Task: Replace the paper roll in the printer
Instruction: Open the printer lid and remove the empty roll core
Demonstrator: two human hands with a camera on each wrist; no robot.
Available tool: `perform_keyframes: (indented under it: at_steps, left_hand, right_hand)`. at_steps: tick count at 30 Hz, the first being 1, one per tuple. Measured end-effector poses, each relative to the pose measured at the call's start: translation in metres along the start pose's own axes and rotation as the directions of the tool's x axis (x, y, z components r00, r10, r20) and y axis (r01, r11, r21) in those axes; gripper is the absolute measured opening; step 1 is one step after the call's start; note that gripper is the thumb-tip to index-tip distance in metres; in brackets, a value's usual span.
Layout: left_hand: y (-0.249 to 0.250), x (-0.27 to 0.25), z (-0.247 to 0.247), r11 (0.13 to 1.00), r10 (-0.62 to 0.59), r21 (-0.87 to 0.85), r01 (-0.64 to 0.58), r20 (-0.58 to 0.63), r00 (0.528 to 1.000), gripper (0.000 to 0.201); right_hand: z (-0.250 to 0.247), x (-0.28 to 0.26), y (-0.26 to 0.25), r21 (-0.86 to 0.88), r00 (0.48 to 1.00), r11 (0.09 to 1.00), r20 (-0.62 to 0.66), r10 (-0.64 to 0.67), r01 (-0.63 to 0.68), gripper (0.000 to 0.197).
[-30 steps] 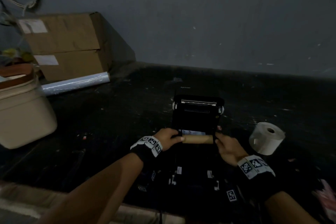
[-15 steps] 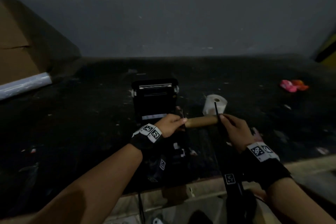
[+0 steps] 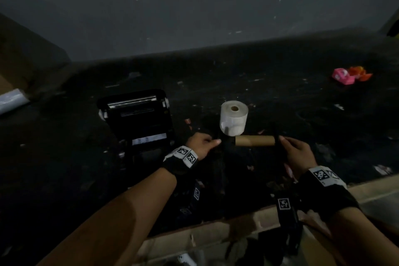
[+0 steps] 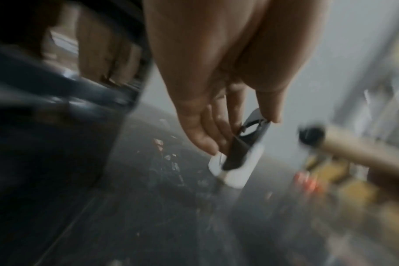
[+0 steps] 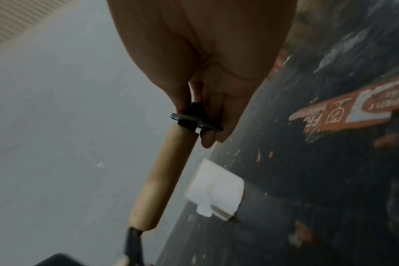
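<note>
Dark, littered table (image 3: 280, 97) against a grey wall, dim light throughout. Nearest you, both hands are up off the table holding the spent roll's parts. Your right hand (image 3: 299, 154) pinches the black end flange (image 5: 195, 120) of the spindle, with the bare cardboard core (image 3: 254, 140) sticking out level toward the left, so the core's free end is clear to slide off. Your left hand (image 3: 201, 143) holds a small black piece (image 4: 251, 136) between thumb and fingers, just off the core's open end and not touching it; likely the other spindle flange, but blur makes that a guess. Keeping it in hand saves hunting for it on this messy surface.

Just past the core stands the new white paper roll (image 3: 233, 117) on end, hole up, within easy reach of either hand. Left of it the printer (image 3: 138, 119) sits with its lid tilted back, bay open for the reload. Far right, pink and orange wrappers (image 3: 349, 74), not relevant.

My read: the core still has to come off the spindle before the new roll goes on.
</note>
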State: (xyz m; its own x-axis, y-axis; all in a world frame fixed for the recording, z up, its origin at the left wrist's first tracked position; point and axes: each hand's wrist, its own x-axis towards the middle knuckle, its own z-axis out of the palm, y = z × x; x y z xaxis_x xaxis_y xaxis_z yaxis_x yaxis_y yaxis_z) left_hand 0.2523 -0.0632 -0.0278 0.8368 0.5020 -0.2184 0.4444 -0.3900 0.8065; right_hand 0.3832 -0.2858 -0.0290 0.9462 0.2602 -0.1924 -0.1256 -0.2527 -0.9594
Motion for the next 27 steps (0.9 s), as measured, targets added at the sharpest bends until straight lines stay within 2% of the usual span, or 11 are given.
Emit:
perform_keyframes:
  at_steps: [1, 3, 6, 9, 12, 16, 21, 24, 27]
  left_hand:
    - [0.002, 0.005, 0.009, 0.998, -0.006, 0.067, 0.007, -0.017, 1.000, 0.025]
    - [0.004, 0.015, 0.028, 0.974, -0.007, 0.225, 0.011, -0.019, 1.000, 0.034]
    - [0.001, 0.026, 0.052, 0.903, -0.070, 0.426, 0.055, 0.021, 0.997, 0.042]
    - [0.000, 0.030, 0.066, 0.861, -0.133, 0.499, 0.094, 0.043, 0.990, 0.046]
    - [-0.010, 0.030, 0.072, 0.855, -0.160, 0.508, 0.108, 0.059, 0.985, 0.049]
    - [-0.025, 0.028, 0.075, 0.887, -0.154, 0.446, 0.117, 0.047, 0.987, 0.052]
    - [-0.023, 0.033, 0.063, 0.953, -0.075, 0.297, 0.067, 0.017, 0.997, 0.051]
    - [-0.001, 0.040, 0.041, 0.998, -0.042, 0.045, 0.041, 0.018, 0.999, 0.064]
    - [0.019, 0.044, 0.024, 0.984, 0.046, -0.177, -0.024, 0.119, 0.992, 0.050]
  right_hand:
    - [-0.003, 0.009, 0.000, 0.016, 1.000, 1.000, 0.020, 0.016, -0.016, 0.026]
    - [-0.008, 0.028, 0.003, 0.030, 0.996, 0.999, 0.077, 0.042, -0.045, 0.021]
    - [-0.014, 0.051, 0.009, 0.013, 0.987, 0.997, 0.137, 0.078, -0.081, 0.025]
    - [-0.016, 0.068, 0.011, 0.037, 0.969, 0.988, 0.206, 0.139, -0.149, 0.022]
    - [-0.013, 0.077, 0.014, 0.097, 0.950, 0.970, 0.243, 0.194, -0.223, 0.017]
    - [-0.004, 0.078, 0.014, 0.119, 0.929, 0.955, 0.291, 0.229, -0.273, 0.019]
    - [0.005, 0.075, 0.007, 0.097, 0.917, 0.966, 0.351, 0.191, -0.238, 0.022]
    - [0.009, 0.077, -0.002, 0.142, 0.915, 0.958, 0.360, 0.183, -0.248, 0.021]
    - [0.013, 0.078, -0.012, 0.153, 0.903, 0.953, 0.388, 0.185, -0.260, 0.020]
